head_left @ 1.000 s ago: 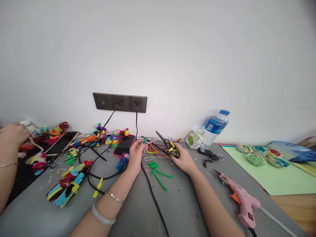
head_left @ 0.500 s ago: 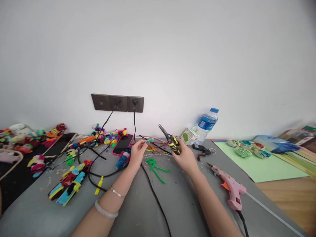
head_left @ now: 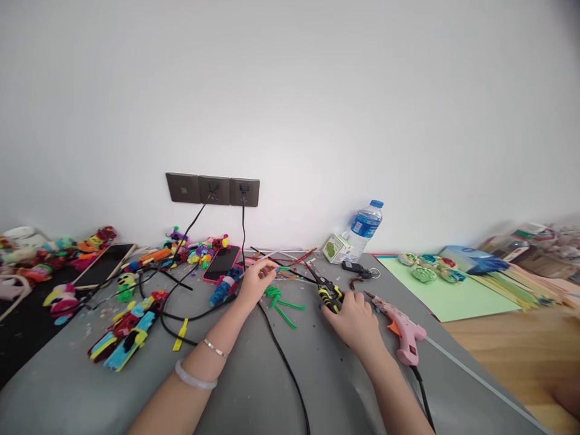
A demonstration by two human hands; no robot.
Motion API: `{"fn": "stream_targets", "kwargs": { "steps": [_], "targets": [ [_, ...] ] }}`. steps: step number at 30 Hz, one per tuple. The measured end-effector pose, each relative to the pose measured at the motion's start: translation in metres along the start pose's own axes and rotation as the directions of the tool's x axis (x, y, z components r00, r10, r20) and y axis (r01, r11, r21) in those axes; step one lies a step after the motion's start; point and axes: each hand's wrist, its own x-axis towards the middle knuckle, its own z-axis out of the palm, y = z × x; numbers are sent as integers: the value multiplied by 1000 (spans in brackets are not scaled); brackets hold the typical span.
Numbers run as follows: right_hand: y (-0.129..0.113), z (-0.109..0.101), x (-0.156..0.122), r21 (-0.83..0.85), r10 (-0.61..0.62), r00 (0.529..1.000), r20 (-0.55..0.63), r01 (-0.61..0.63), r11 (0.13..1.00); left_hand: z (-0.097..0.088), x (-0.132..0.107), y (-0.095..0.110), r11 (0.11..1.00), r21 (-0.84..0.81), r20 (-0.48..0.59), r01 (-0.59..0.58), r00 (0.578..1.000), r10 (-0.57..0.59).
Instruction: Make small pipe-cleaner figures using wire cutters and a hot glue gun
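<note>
My left hand (head_left: 256, 283) is closed in a pinch on a small bundle of pipe-cleaner pieces, green and lilac, held just above the grey table (head_left: 254, 386). Bent green pipe cleaners (head_left: 280, 301) lie on the table right beside it. My right hand (head_left: 354, 316) rests low on the table, closed round the yellow-and-black handles of a pair of cutting pliers (head_left: 327, 289), whose dark jaws point toward the far left. A pink glue gun (head_left: 401, 327) lies just right of that hand.
A black cable (head_left: 281, 356) runs from the wall sockets (head_left: 212, 190) between my arms. A pink-cased phone (head_left: 222, 264), colourful pipe-cleaner figures (head_left: 124, 331), a water bottle (head_left: 364, 228), a small green carton (head_left: 334, 248), keys (head_left: 357, 269) and a green sheet (head_left: 457, 292) with paper flowers surround them.
My right hand has come down and to the right with the pliers, from raised to resting on the table by the glue gun. The view has swung right. Another person's hand at left is gone.
</note>
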Motion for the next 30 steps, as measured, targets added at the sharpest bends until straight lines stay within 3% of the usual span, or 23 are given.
{"fn": "stream_targets", "kwargs": {
  "steps": [5, 14, 18, 25, 30],
  "targets": [
    [-9, 7, -6, -36, -48, 999, -16, 47, 998, 1, -2, 6, 998, 54, 52, -28, 998, 25],
    [-2, 24, -3, 4, -95, 987, -126, 96, 995, 4, -3, 10, 999, -28, 59, 18, 998, -16],
    [4, 27, -6, 79, -125, 975, -182, 141, 987, 5, -4, 13, 997, -62, 78, 37, 996, -32],
    [25, 18, -13, 270, -149, 913, -380, 263, 926, 10, -8, 16, 991, -84, 126, 101, 988, -90],
    [37, 24, -17, 263, -150, 932, -329, 244, 933, 12, -10, 21, 980, -134, 163, 148, 979, -126]
  ]
}}
